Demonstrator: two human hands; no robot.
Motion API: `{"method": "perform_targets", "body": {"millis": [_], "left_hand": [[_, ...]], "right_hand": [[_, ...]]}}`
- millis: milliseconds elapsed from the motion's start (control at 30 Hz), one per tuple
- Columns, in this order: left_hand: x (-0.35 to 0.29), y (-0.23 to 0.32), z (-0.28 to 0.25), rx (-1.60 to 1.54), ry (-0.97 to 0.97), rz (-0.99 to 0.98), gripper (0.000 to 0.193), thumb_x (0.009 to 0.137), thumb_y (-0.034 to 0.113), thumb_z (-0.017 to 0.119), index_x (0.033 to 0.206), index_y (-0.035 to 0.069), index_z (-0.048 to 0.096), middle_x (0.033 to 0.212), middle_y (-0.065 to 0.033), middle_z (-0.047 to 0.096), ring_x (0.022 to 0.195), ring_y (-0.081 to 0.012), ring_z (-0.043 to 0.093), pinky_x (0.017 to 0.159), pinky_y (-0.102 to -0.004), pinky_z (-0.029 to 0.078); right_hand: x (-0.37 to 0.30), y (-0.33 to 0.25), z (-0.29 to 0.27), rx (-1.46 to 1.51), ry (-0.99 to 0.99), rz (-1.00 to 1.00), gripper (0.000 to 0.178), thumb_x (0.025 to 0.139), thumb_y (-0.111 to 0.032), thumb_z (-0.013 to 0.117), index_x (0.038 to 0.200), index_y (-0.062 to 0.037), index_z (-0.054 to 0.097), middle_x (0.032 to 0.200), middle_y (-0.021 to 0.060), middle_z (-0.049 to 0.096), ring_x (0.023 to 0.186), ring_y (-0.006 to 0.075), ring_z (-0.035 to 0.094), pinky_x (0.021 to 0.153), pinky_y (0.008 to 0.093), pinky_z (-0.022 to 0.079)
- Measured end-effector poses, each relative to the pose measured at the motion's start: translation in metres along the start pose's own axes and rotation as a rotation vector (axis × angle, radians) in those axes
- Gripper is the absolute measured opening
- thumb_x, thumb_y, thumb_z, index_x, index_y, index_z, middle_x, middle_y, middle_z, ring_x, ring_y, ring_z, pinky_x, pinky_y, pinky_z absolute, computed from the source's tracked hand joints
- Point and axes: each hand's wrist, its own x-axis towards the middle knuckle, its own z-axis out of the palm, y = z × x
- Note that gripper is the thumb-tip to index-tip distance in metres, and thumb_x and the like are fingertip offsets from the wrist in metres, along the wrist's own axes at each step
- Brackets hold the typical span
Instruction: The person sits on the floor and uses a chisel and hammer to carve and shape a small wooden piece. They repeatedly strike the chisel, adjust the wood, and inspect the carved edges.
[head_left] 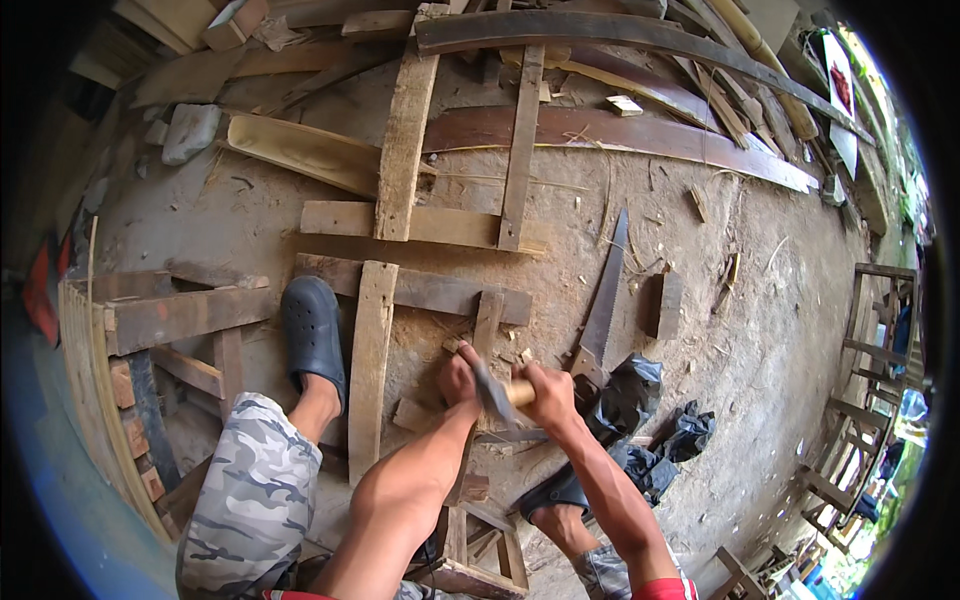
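My right hand is closed round the light wooden handle of a hammer. Its grey metal head hangs over a narrow wooden slat, close to my left hand. The left fingers are curled beside the slat, partly behind the hammer; what they pinch, if anything, is too small to make out. The slat's upper end lies across a longer crosspiece. A wider board crosses that same piece further left. Past my right hand, a handsaw lies on the ground, its blade pointing away.
A similar wooden frame lies beyond. My shoe stands left of the wider board. Crumpled black plastic lies by the saw handle, with a wood block nearby. Long planks are piled at the back; a stool-like frame stands left.
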Motion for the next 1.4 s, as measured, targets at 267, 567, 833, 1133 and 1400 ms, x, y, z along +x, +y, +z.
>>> {"method": "perform_targets", "body": {"millis": [267, 567, 833, 1133, 1400], "left_hand": [[0.003, 0.007, -0.006, 0.047, 0.065, 0.226, 0.060, 0.100, 0.039, 0.032, 0.076, -0.001, 0.069, 0.079, -0.0279, 0.066, 0.079, -0.0465, 0.065, 0.069, -0.0528, 0.052], [0.009, 0.001, 0.005, 0.068, 0.095, 0.147, 0.067, 0.102, 0.040, 0.030, 0.068, -0.003, 0.068, 0.073, -0.0291, 0.064, 0.072, -0.0488, 0.064, 0.069, -0.0542, 0.052], [0.005, 0.013, -0.006, 0.074, 0.014, 0.086, 0.065, 0.100, 0.040, 0.029, 0.070, -0.002, 0.069, 0.075, -0.0298, 0.065, 0.074, -0.0483, 0.065, 0.066, -0.0557, 0.052], [0.004, 0.015, -0.001, 0.125, 0.044, -0.014, 0.066, 0.102, 0.041, 0.026, 0.073, 0.000, 0.069, 0.079, -0.0274, 0.066, 0.075, -0.0484, 0.064, 0.070, -0.0556, 0.052], [0.005, 0.010, -0.006, 0.106, 0.005, 0.164, 0.064, 0.102, 0.041, 0.027, 0.074, 0.001, 0.068, 0.077, -0.0291, 0.065, 0.078, -0.0490, 0.064, 0.073, -0.0553, 0.051]], "right_hand": [[-0.001, -0.004, 0.012, -0.060, -0.068, 0.262, 0.015, 0.080, -0.020, 0.063, 0.081, -0.0058, 0.059, 0.063, 0.0213, 0.062, 0.061, 0.0412, 0.064, 0.057, 0.0495, 0.052], [-0.001, 0.000, 0.010, 0.063, 0.099, 0.092, 0.020, 0.081, -0.014, 0.069, 0.071, -0.0040, 0.054, 0.064, 0.0224, 0.060, 0.061, 0.0417, 0.064, 0.053, 0.0486, 0.048], [-0.004, 0.005, 0.020, -0.065, 0.041, 0.302, 0.013, 0.081, -0.017, 0.065, 0.077, -0.0064, 0.057, 0.065, 0.0203, 0.062, 0.062, 0.0414, 0.063, 0.055, 0.0482, 0.050], [-0.003, -0.001, 0.018, 0.080, 0.180, -0.026, 0.016, 0.082, -0.015, 0.065, 0.076, -0.0050, 0.055, 0.060, 0.0210, 0.058, 0.058, 0.0437, 0.060, 0.054, 0.0497, 0.048], [-0.001, 0.005, 0.026, -0.013, 0.022, 0.288, 0.011, 0.079, -0.016, 0.064, 0.080, -0.0052, 0.059, 0.066, 0.0229, 0.061, 0.065, 0.0431, 0.063, 0.059, 0.0498, 0.050]]}}
